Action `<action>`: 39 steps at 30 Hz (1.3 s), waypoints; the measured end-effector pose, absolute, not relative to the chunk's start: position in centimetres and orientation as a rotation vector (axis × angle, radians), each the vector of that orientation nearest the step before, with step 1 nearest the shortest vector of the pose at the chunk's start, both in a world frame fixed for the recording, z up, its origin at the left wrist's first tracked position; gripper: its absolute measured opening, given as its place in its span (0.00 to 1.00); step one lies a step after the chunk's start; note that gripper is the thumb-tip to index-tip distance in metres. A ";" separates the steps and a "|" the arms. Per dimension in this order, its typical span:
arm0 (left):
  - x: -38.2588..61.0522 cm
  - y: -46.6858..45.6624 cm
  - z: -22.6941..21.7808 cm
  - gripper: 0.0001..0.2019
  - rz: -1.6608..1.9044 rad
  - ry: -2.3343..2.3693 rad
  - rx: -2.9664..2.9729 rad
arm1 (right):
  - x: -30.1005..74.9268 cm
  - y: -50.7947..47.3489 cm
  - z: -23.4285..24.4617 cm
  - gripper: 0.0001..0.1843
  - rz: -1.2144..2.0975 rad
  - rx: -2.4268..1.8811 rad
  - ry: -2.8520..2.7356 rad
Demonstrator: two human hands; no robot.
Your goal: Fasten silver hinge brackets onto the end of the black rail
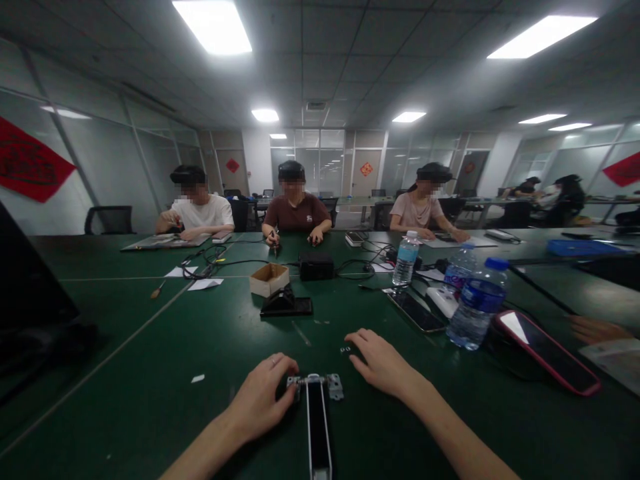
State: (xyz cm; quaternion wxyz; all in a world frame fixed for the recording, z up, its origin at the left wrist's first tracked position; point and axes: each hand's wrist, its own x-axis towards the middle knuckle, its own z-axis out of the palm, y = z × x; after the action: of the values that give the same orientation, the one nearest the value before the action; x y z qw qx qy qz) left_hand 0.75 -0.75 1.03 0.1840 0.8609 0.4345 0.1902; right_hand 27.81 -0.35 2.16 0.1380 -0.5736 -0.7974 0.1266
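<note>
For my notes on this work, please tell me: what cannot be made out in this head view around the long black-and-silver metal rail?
Head view:
- The left hand hides the left part of the silver metal bracket.
- The bottom edge cuts off the near end of the black-and-silver metal rail.
- Two tiny pale pieces on the dark green table are too small to identify.
- The right edge cuts off a co-worker's hand.

The single head-worn view looks forward and down from above the near edge of the green bench [125, 393], close over the left hand [263, 397] and right hand [383, 363], its wide field reaching the far wall [257, 160] and ceiling [320, 60].
</note>
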 end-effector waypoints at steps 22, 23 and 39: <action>0.9 -0.8 0.8 0.06 0.473 1.229 2.576 | 25.8 -1.1 2.6 0.10 0.742 -1.414 -2.303; 0.8 -0.8 0.7 0.06 0.480 1.222 2.581 | 25.7 -1.1 2.6 0.10 0.737 -1.401 -2.327; 0.9 -0.7 0.6 0.06 0.470 1.197 2.599 | 25.1 -1.5 3.0 0.12 0.695 -1.326 -2.428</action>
State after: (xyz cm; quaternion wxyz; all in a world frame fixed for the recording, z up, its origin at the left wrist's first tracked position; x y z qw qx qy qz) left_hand 0.86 -0.72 0.59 0.1206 0.8898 0.4098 0.1608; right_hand 25.13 -1.46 2.96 0.1439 -0.4601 -0.8423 0.2412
